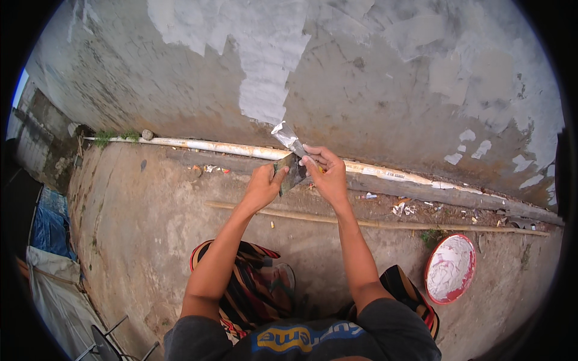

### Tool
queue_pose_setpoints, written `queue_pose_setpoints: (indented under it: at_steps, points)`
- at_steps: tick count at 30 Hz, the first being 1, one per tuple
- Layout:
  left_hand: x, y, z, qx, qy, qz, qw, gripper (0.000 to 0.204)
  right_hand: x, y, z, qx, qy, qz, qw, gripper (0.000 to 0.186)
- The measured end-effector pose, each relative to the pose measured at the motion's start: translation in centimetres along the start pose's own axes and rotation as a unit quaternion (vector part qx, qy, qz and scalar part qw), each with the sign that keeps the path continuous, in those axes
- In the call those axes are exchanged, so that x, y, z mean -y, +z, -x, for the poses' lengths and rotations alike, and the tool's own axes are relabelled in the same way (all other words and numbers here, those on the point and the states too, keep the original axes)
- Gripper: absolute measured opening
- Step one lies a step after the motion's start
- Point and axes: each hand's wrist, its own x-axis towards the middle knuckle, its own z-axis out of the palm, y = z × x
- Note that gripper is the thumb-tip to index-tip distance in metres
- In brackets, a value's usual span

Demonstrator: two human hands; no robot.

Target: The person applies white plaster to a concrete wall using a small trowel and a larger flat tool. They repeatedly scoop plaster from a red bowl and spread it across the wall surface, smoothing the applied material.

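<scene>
Both hands up in front of the patched wall [373, 90]: left hand [263, 186] fingers closed on a dark flat scraper [293, 173], right hand [325, 171] fingers closed on a putty knife [287, 137] loaded with white filler, blade against the scraper. Looks like a wiping or loading step; next likely needs the blade pressed onto the wall. Red-rimmed basin [450, 268] of white filler on the ground, right. No readable labels described.
</scene>
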Motion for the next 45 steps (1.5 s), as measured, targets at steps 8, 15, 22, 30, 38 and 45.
queue_pose_setpoints:
  at_steps: [8,15,22,30,38,45]
  points:
    - [3.0,-1.5,-1.5,-0.051,-0.129,0.339,0.93,0.033,-1.3,-2.3,-0.3,0.034,0.036,0.065,0.997,0.023]
    - [2.9,-0.8,-1.0,0.04,-0.102,0.273,0.956,0.036,-2.6,-1.1,0.0,0.022,0.0,0.056,0.998,0.025]
    - [1.8,-3.2,-2.2,-0.076,-0.171,0.524,0.831,0.027,0.4,-3.1,-0.9,-0.004,0.059,-0.068,0.996,0.026]
    - [2.6,-4.9,-1.0,0.082,-0.236,0.929,0.272,0.015,-0.4,-1.8,0.3,0.03,0.042,-0.029,0.998,0.031]
    - [2.4,-4.6,-0.2,0.101,-0.268,0.936,0.206,0.022,-0.4,-0.6,0.2,0.02,-0.038,0.078,0.996,0.032]
    - [2.1,-4.6,-0.2,0.114,-0.278,0.932,0.201,0.029,-1.2,-0.8,0.0,0.009,-0.062,0.086,0.994,0.031]
